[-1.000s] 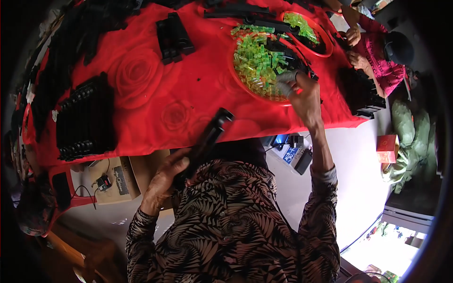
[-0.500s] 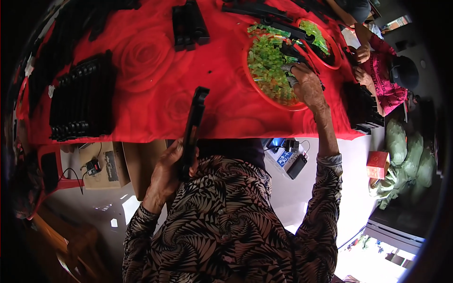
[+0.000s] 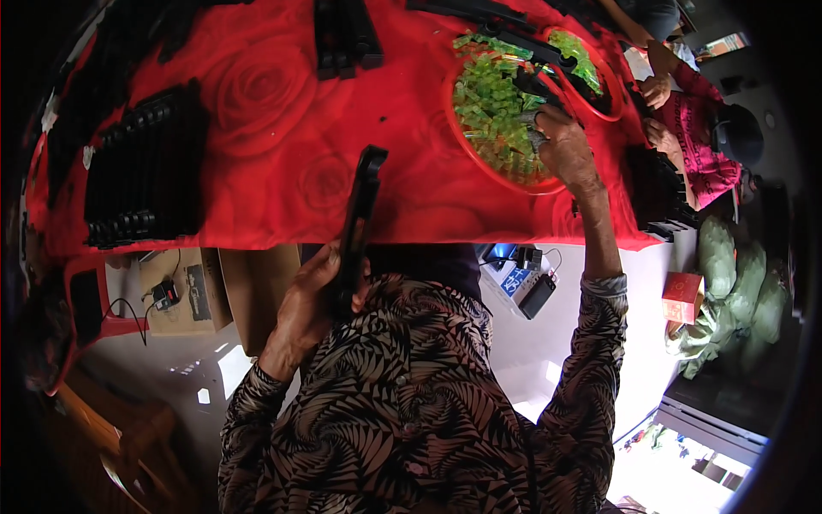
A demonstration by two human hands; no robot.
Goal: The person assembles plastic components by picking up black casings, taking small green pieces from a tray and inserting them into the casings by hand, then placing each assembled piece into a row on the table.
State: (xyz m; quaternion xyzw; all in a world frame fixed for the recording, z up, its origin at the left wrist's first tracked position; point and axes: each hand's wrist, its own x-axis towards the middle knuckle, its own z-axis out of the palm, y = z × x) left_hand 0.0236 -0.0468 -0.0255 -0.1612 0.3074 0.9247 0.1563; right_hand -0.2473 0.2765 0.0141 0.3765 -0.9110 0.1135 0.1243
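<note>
My left hand is closed around the lower end of a long, narrow black plastic part, which tilts upright just past the table's near edge. My right hand reaches over the right side of a round red basin heaped with small green and yellowish translucent pieces. Its fingers curl down toward the pieces, with grey coverings on some fingertips. Whatever lies between those fingertips is hidden. Black parts lie across the basin near that hand.
A stack of black parts stands at left on the red cloth, and more black parts lie at the back. Behind the first basin is a second red basin. At right a co-worker in a pink top works beside another black stack.
My right hand has shifted slightly right and toward me at the basin. The black part in my left hand is still held, and the whole view has moved a little.
</note>
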